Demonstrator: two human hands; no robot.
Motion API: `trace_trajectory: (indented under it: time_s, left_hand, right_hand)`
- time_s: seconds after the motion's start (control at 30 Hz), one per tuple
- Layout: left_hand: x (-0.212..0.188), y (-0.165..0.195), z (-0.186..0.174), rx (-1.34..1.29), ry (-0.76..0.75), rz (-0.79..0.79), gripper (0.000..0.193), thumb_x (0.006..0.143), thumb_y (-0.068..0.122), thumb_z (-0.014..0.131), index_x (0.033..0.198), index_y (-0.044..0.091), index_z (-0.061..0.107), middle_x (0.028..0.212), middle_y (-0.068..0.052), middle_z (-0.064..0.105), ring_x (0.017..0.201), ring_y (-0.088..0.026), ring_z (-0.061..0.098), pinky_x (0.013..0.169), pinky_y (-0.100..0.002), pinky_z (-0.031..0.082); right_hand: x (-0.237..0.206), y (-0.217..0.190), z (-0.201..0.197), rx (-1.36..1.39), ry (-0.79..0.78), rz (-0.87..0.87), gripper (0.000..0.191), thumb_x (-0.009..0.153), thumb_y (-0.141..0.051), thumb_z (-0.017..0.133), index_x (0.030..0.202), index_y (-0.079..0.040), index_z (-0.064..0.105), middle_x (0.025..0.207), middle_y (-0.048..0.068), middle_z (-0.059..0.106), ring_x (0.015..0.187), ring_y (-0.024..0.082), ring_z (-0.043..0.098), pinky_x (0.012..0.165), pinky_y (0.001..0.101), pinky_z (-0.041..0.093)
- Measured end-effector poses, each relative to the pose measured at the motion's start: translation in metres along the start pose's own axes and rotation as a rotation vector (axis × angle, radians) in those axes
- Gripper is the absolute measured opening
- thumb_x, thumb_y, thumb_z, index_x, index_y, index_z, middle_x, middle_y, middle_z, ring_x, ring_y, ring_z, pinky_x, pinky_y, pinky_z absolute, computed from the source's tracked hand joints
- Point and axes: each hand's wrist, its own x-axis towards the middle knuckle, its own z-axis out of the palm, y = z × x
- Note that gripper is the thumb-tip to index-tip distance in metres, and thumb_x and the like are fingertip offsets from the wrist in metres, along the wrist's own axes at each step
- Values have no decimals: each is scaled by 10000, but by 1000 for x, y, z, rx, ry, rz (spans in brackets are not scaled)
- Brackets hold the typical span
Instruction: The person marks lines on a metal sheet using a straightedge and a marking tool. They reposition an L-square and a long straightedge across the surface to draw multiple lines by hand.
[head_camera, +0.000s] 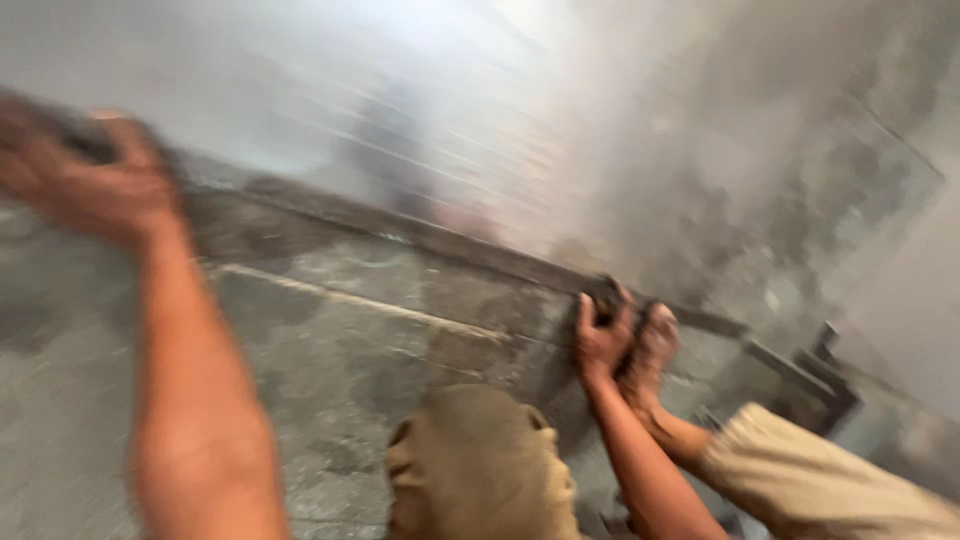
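Left hand (95, 185) is curling around something dark, blurry, by the slab's (380, 300) far edge; right hand (603, 335) is gripping that edge beside another person's hand (655, 345).

A grey, stained concrete floor (380, 330) carries a long dark metal bar (480, 255) lying across it.

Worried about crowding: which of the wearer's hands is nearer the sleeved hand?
Right. Right hand is close beside the sleeved hand; left hand is far off, upper left.
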Motion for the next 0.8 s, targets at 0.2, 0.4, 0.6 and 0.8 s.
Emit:
trace_trajectory:
  time_s: [0.2,0.4,0.6,0.8]
  left_hand:
    - [28,-6,-8,45,-40,-185,753,1038,583,488,1632,156,311,1713,-121,269,1608,-298,216,1335,-490,104]
    - [42,-16,-14,33,-113,-238,784,1010,594,428,1610,97,347,1696,-151,274,1595,-290,224,1319,-495,107]
    - [50,-24,-18,-2,-135,-258,769,1017,575,427,1614,98,345,1706,-151,290,1609,-303,222,1327,-510,110]
    - [63,-29,-28,-86,-164,-291,799,961,541,483,1608,89,358,1698,-151,293,1603,-299,217,1322,-519,121]
  right_hand:
    - [60,-106,12,77,-144,-173,370,1040,-246,728,1360,-77,651,1106,180,716,979,299,682,866,405,565]
    - [140,-352,135,119,-566,-771,183,1035,-101,663,1200,-26,686,1094,185,758,1001,296,756,829,407,592]
    - [106,-585,256,77,-820,-1147,226,1003,-41,615,1198,-54,730,814,203,715,655,359,683,624,463,524]
    - [51,-708,314,-167,-865,-1249,248,1044,-85,535,1285,-34,568,775,246,699,682,419,676,620,519,516]
